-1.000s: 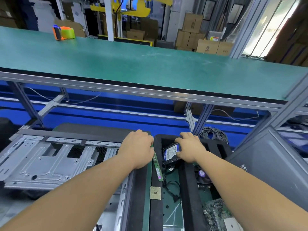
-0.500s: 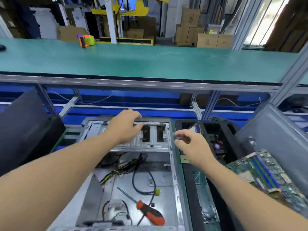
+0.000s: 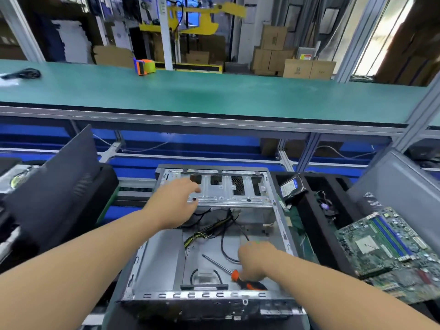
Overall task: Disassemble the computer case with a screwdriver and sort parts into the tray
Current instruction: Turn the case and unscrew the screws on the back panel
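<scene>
— Where's the computer case [image 3: 212, 234]?
— Centre of view, lid off, with the tray [image 3: 309, 210] touching it at three o'clock (hard drive [image 3: 291, 186] in there).
— And the screwdriver [image 3: 238, 275]?
— On the case floor, toward five o'clock. The right hand [image 3: 256, 260] reaches down at its orange handle; whether the fingers grasp it, I cannot tell.
— The left hand [image 3: 175, 201]?
— Over the drive cage [image 3: 228, 189], fingers released.
</scene>
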